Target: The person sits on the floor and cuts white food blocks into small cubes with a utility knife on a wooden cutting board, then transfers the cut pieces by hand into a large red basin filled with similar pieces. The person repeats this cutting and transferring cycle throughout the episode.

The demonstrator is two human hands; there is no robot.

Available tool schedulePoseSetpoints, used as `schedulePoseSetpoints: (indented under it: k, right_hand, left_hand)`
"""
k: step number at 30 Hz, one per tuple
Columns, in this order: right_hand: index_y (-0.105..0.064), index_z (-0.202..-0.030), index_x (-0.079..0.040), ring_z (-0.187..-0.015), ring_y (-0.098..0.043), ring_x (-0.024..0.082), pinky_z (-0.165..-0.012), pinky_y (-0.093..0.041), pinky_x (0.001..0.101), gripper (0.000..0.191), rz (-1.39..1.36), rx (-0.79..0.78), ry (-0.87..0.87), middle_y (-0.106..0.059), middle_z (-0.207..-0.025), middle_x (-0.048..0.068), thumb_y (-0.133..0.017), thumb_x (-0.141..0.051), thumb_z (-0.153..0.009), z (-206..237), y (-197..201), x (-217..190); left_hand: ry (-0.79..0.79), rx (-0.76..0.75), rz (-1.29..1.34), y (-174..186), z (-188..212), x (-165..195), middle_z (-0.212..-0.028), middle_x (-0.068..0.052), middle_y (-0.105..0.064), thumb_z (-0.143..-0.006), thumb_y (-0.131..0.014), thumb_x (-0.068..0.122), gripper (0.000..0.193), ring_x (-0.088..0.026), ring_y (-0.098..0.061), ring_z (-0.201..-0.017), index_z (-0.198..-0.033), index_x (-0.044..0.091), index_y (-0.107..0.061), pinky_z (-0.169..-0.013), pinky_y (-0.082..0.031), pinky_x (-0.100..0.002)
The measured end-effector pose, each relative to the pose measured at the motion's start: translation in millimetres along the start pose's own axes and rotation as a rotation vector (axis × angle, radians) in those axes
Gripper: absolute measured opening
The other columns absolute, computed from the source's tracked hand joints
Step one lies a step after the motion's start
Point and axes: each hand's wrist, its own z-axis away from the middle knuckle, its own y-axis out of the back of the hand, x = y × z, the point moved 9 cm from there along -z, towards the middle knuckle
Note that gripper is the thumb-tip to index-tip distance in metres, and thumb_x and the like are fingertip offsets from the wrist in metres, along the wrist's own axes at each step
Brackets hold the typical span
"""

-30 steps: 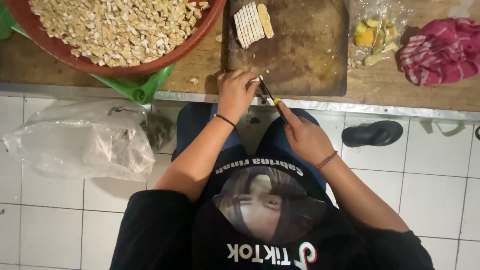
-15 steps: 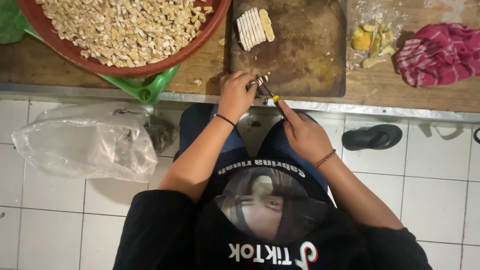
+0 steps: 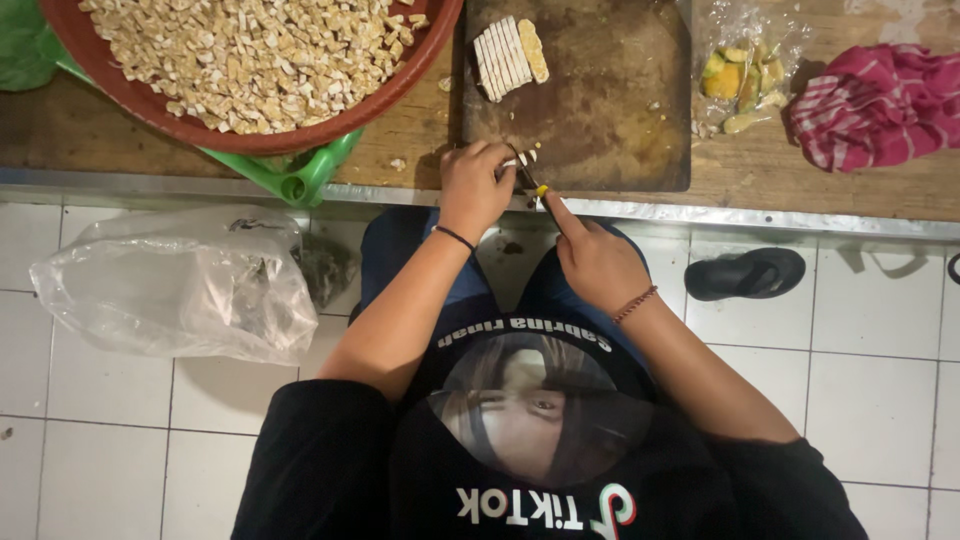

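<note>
Hands (image 3: 540, 215) unmoved, thin knife (image 3: 527, 178), pale strips (image 3: 523, 158), worn board (image 3: 610, 100)

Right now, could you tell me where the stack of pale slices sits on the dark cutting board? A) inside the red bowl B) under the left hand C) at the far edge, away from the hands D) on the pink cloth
C: the stack of pale slices lies at the far edge of the cutting board, apart from the left hand and right hand at the near edge.
</note>
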Motion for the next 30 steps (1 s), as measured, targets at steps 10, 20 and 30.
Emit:
schedulePoseSetpoints:
  k: [10, 20, 30]
  right_hand:
    - [-0.04, -0.157, -0.023, -0.078, -0.067, 0.047, -0.069, -0.053, 0.0563, 0.063, -0.076, 0.021, 0.005, -0.069, -0.095, 0.024, -0.055, -0.017, -0.097, 22, 7, 17]
    - [-0.041, -0.157, -0.024, -0.074, -0.067, 0.044, -0.067, -0.054, 0.0541, 0.061, -0.012, 0.06, 0.019, -0.071, -0.094, 0.02, -0.057, -0.019, -0.098, 14, 11, -2]
    - [-0.039, -0.158, -0.022, -0.07, -0.067, 0.045, -0.065, -0.054, 0.0556, 0.062, 0.018, 0.011, -0.011, -0.071, -0.096, 0.023, -0.054, -0.018, -0.098, 1, 2, -6]
  left_hand:
    - [0.021, 0.011, 0.027, 0, -2, -3, -0.085, -0.008, -0.067, -0.079, -0.08, 0.016, 0.017, -0.032, -0.066, -0.086, -0.092, 0.008, -0.072, -0.084, -0.047, -0.046]
    - [0.007, 0.035, 0.04, 1, -2, -2, -0.081, -0.004, -0.068, -0.078, -0.077, 0.015, 0.012, -0.029, -0.068, -0.081, -0.089, 0.01, -0.073, -0.083, -0.047, -0.045]
    - [0.03, 0.008, 0.007, -1, -3, -2, -0.079, -0.004, -0.068, -0.079, -0.078, 0.015, 0.009, -0.028, -0.068, -0.081, -0.086, 0.012, -0.073, -0.082, -0.047, -0.044]
